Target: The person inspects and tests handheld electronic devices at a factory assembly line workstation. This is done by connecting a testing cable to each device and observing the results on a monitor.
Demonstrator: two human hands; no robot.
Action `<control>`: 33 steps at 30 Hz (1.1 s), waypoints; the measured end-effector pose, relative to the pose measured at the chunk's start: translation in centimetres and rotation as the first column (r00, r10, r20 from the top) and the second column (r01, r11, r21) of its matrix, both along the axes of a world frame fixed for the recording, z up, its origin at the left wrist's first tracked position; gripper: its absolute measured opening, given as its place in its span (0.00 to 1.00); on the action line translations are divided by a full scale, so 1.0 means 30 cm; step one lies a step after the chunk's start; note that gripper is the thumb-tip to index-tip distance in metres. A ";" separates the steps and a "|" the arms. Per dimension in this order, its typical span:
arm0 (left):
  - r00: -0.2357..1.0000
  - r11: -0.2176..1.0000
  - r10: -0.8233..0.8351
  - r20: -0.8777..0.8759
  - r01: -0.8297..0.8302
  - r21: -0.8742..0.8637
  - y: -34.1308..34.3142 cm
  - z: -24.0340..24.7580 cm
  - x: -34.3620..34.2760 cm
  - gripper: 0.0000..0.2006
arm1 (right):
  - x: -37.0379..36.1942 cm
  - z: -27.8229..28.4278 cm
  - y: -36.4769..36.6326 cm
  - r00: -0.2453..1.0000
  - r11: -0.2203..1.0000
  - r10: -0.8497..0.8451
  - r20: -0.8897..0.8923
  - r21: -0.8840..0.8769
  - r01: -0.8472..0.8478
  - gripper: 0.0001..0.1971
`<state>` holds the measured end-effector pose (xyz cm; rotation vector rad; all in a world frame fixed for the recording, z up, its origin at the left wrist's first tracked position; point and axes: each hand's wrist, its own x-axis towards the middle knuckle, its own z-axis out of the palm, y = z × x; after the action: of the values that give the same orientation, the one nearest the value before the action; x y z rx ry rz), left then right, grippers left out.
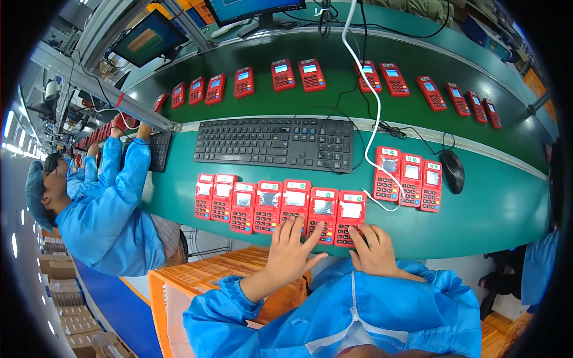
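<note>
Several red payment terminals with keypads and small screens lie side by side along the near edge of the green table. My left hand (290, 250) is open, its fingertips over the lower keypad of one red terminal (296, 194) and its index finger reaching toward the terminal (323, 206) to its right. At the row's right end lies another terminal (351, 209) with a pale screen. My right hand (376, 249) is open too, fingers stretched out at that terminal's lower right corner. Neither hand is wrapped around anything. Fingers partly cover the lower keys.
A black keyboard (274, 144) lies beyond the row. Three more terminals (410, 180) stand to the right, a white cable (377, 113) looping over them, beside a black mouse (452, 171). Lit terminals (311, 75) line the dark green strip behind. An orange crate (209, 273) is below; a co-worker (107, 209) sits left.
</note>
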<state>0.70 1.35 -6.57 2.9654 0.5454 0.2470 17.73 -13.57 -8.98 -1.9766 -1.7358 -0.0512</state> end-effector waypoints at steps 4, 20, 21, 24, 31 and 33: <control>0.999 0.998 0.029 -0.028 -0.028 0.056 -0.021 -0.001 0.014 0.33 | 0.000 0.011 0.009 0.999 1.000 -0.013 -0.047 -0.029 0.012 0.27; 0.990 0.991 0.101 -0.098 -0.091 0.099 -0.070 0.026 0.056 0.36 | 0.015 -0.003 0.002 0.997 0.999 0.054 -0.052 -0.006 -0.054 0.26; 0.984 0.993 0.111 -0.140 -0.105 0.051 -0.073 0.035 0.058 0.36 | 0.015 -0.005 0.001 0.997 0.998 0.058 -0.046 -0.006 -0.058 0.26; 0.982 0.995 0.098 -0.159 -0.097 0.014 -0.066 0.028 0.054 0.37 | 0.013 -0.010 0.002 0.997 0.998 0.057 -0.043 0.004 -0.056 0.26; 0.973 0.992 0.095 -0.210 -0.111 -0.066 -0.070 0.034 0.057 0.38 | 0.015 -0.025 0.006 0.997 1.000 0.028 -0.072 0.014 -0.028 0.27; 0.971 0.987 0.111 -0.210 -0.133 -0.094 -0.067 0.034 0.055 0.38 | 0.017 -0.031 0.012 0.997 0.999 0.032 -0.073 0.014 -0.031 0.28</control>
<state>2.36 -0.67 -5.56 2.8732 0.7417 -0.0769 18.24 -13.22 -9.92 -1.9177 -1.7153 0.0206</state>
